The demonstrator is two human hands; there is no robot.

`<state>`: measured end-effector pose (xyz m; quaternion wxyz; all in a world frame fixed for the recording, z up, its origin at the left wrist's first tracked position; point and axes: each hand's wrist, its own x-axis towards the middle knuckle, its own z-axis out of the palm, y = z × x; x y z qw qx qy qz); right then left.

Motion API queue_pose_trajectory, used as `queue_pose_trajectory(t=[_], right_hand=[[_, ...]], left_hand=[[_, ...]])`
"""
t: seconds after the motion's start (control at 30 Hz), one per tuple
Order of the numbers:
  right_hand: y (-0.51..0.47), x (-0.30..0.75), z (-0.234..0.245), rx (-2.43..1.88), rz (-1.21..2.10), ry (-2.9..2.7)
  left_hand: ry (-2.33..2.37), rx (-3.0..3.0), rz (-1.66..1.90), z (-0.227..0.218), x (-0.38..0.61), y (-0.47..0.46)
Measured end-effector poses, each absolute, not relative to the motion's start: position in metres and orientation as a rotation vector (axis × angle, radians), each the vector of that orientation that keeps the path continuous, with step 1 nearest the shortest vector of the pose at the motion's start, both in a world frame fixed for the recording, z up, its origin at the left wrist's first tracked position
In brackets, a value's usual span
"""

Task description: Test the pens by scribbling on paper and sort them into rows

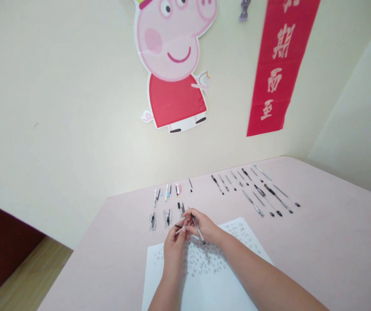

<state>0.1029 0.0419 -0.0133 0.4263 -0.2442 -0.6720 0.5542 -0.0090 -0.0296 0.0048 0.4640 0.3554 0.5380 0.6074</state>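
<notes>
A pen is held in the right grip and a thin piece, mostly hidden, in the left grip, above a paper sheet whose handwriting is too small to read. Pens are laid on the tabletop beyond. On the red banner, cut off above, 期而至 is legible.

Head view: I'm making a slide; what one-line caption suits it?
Left hand with a thin dark rod, right hand with a slim pen, over marked paper; more pens on the pink table.
</notes>
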Motion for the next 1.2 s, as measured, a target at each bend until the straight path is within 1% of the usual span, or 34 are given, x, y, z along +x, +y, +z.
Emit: queue_pose_trajectory(t=[0.2,0.4,0.67,1.2], right_hand=[[0.041,0.109,-0.008,-0.607,1.384,-1.658],[0.043,0.119,0.006,-0.828,1.367,-1.521],[0.047,0.111,0.007,-0.841,1.562,-1.169],[0.048,0.115,0.009,-0.874,1.317,-1.470]], left_hand=[[1.458,0.940,1.552,-0.001,-0.012,-0.030],[1.476,0.917,1.532,-0.003,-0.010,-0.028],[1.465,0.879,1.518,-0.004,-0.009,-0.026],[1.499,1.029,1.496,-0.016,-0.013,-0.024]])
